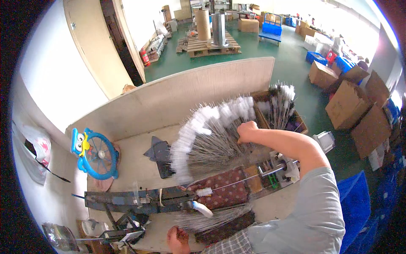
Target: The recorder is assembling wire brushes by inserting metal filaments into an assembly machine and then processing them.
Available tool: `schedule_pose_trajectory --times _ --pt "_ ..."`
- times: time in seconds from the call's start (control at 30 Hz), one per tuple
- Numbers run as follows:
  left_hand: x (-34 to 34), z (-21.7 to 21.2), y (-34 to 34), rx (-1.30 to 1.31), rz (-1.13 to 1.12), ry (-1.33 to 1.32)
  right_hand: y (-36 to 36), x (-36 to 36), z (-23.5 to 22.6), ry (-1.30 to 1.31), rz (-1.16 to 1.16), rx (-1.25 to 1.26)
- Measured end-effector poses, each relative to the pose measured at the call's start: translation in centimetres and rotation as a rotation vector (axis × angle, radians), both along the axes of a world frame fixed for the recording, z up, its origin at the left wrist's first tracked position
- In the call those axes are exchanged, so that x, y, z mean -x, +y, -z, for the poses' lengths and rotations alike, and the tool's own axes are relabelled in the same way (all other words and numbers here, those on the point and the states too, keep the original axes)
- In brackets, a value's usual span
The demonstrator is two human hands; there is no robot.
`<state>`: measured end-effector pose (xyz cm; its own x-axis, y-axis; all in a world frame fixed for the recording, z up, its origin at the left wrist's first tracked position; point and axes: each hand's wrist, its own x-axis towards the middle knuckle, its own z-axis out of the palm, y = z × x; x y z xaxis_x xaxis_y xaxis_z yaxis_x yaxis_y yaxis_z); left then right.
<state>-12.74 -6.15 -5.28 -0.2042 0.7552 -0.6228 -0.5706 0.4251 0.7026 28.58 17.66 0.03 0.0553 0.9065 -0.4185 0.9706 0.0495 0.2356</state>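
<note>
A big fan of white-bristled wire brushes (211, 139) lies on the bench, white heads outward and thin metal stems gathered inward. My right hand (247, 131) reaches over it, fingers closed among the stems; what they pinch is hidden. Low in the picture, close to my body, my left hand (177, 240) has its fingers curled; I cannot make out anything in them. Just beyond it lies a bundle of bare wires (220, 218). A single white brush (204, 191) stretches by its wire toward a metal spindle (272, 169). Another white bristle head (202, 208) sits below it.
A box of black and white brushes (279, 106) adjoins the pile. A blue round fan with a duck face (97, 154) stands at left. Along the bench front runs a dark metal rail (122, 201). A low board (182, 86) edges the back; cartons (347, 103) stand right.
</note>
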Motion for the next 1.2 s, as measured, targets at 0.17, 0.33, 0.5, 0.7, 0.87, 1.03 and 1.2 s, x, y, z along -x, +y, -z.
schedule_pose_trajectory --times 0.17,0.33,0.5,0.7,0.87,1.03,1.2 --pt "-0.6 -0.7 0.6 0.018 -0.009 0.009 -1.8 1.0 -3.4 0.002 -0.008 0.013" --pt "-0.4 -0.8 0.5 -0.015 -0.017 -0.025 -3.7 2.5 -1.1 0.101 -0.059 0.443" --pt "-0.1 0.3 -0.1 -0.187 0.235 0.495 -4.9 3.9 0.9 0.049 -0.048 0.314" --pt "1.5 2.4 -0.6 -0.269 0.307 0.592 -3.6 3.4 0.2 0.155 0.104 0.268" --pt "-0.5 -1.6 1.0 0.071 -0.055 0.010 -2.2 2.5 1.5 0.138 0.100 0.109" --pt "-0.7 -2.1 1.0 0.046 -0.007 0.038 -2.0 2.3 0.2 0.199 0.104 0.239" --pt "-0.4 -0.8 0.3 0.016 -0.011 0.041 -1.4 2.2 -3.5 0.223 0.032 0.415"
